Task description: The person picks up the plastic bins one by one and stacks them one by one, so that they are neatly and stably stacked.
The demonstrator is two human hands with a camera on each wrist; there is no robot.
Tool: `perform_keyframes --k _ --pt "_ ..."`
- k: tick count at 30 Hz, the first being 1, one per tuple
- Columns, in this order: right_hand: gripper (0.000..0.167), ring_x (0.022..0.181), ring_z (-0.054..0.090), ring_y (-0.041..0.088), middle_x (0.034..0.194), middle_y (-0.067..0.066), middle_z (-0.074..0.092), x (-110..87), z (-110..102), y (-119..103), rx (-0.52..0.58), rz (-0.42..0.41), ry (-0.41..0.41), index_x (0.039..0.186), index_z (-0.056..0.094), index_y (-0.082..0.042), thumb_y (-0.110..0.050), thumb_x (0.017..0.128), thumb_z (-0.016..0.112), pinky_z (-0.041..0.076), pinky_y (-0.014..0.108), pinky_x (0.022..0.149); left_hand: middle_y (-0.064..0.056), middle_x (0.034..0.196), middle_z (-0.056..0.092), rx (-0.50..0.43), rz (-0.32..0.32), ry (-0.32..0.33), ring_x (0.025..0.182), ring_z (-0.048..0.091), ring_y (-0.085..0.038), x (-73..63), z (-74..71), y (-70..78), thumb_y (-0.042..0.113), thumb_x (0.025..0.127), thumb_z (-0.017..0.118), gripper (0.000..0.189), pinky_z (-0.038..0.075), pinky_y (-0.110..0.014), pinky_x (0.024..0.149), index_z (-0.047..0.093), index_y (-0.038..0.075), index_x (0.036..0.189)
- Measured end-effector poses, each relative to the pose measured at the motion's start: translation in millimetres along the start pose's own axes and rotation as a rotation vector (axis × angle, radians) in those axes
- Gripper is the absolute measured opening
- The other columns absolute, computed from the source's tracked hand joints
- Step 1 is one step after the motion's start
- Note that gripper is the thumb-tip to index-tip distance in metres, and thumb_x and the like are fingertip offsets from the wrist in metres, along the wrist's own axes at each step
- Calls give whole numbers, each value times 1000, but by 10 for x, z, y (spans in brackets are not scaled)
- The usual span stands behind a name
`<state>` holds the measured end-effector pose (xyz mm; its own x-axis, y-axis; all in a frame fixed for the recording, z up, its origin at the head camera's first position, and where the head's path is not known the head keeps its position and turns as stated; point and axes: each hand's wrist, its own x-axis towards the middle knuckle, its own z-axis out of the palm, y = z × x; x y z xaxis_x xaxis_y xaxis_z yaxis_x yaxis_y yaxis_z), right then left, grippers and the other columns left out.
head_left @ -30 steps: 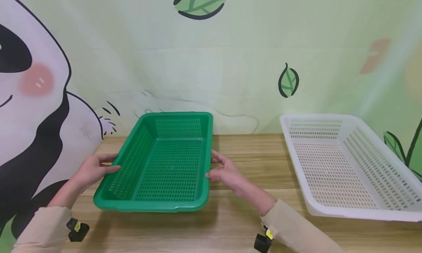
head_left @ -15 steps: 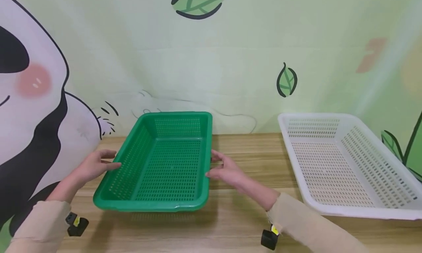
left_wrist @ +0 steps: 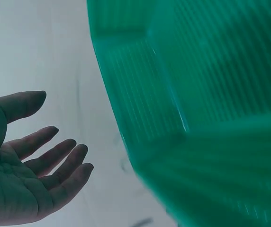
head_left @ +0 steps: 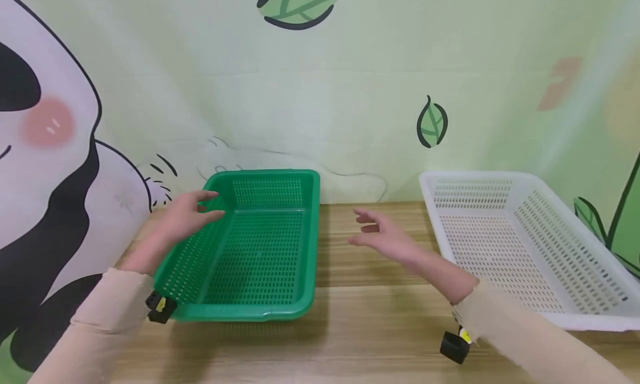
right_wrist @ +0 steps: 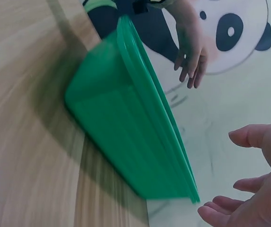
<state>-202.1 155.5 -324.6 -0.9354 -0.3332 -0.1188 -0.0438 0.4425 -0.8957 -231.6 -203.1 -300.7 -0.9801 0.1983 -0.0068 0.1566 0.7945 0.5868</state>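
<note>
A green plastic basket (head_left: 260,256) with slotted walls stands on the left half of the table. My left hand (head_left: 187,214) hovers above the basket's left rim, fingers spread and holding nothing. In the left wrist view that hand (left_wrist: 36,175) shows its palm, apart from the basket (left_wrist: 140,90). My right hand (head_left: 382,237) is in the air right of the green basket, its fingers relaxed and nothing in them. The right wrist view shows the basket's outer side (right_wrist: 121,127), with the right hand (right_wrist: 254,189) off its rim.
A white slotted basket (head_left: 500,256) stands on the right side of the wooden table (head_left: 360,328). Behind the table hangs a pale green cloth (head_left: 350,95) printed with a panda and leaves. My right forearm overlaps the white basket in the head view.
Both hands have left the green basket's rims. The left hand has moved up and rightward over the left rim; the right hand has moved away to the right. The basket has stayed in place.
</note>
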Motion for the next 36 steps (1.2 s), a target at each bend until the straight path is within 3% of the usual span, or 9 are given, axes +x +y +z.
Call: perform_keyframes --k 11,23,32,36 --pt "71 126 31 39 138 24 32 -216 -546 107 -129 44 96 143 21 -2 -22 86 59 33 53 98 -22 135 41 -87 94 -1 116 44 -38 181 350 575 17 92 52 46 42 -49 88 41 -2 133" --pt "72 125 29 44 139 29 27 -397 -1127 365 -281 120 179 143 18 0 -32 90 54 33 57 96 -16 135 43 -143 86 -11 116 47 -32 343 755 1054 18 91 55 47 44 -43 89 42 1 133" --pt "70 125 26 48 138 33 25 -463 -1383 548 -313 155 229 143 13 2 -36 94 46 29 60 95 -16 130 48 -303 88 -41 113 50 -29 396 1064 1350 15 87 59 48 47 -39 86 45 6 132" --pt "77 124 28 47 139 30 26 -419 -1556 817 -320 152 254 145 13 -4 -46 90 48 31 63 91 -15 129 50 -347 86 -44 114 50 -29 399 1146 1482 15 86 59 47 46 -39 88 46 6 131"
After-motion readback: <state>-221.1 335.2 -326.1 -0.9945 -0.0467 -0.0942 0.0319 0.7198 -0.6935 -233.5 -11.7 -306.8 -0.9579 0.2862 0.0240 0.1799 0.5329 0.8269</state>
